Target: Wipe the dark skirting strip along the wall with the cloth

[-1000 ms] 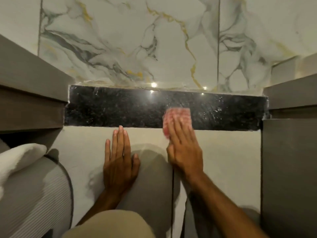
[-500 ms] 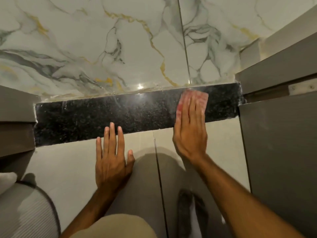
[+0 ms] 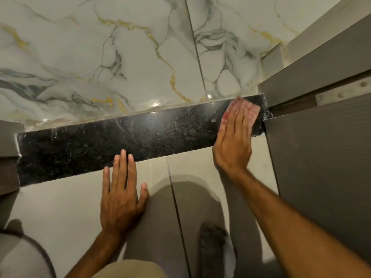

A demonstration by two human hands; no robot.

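Note:
The dark speckled skirting strip (image 3: pixel 124 141) runs along the foot of the marble-patterned wall, from a grey panel at the left to a grey cabinet at the right. My right hand (image 3: pixel 233 141) lies flat with fingers together, pressing a pink-and-white checked cloth (image 3: pixel 248 109) against the strip's right end, close to the cabinet edge. My left hand (image 3: pixel 122 197) rests palm down on the pale floor tile, fingers spread, its fingertips just touching the strip's lower edge. It holds nothing.
A grey cabinet (image 3: pixel 321 167) stands hard against the strip's right end, with a metal bracket (image 3: pixel 341 95) above it. A grey ribbed object (image 3: pixel 24 259) sits at the lower left. A dark grout line (image 3: pixel 176 207) crosses the floor between my arms.
My right hand has slid the cloth rightward along the strip, from its middle to its right end. My left hand has stayed planted on the floor. The view has swung right.

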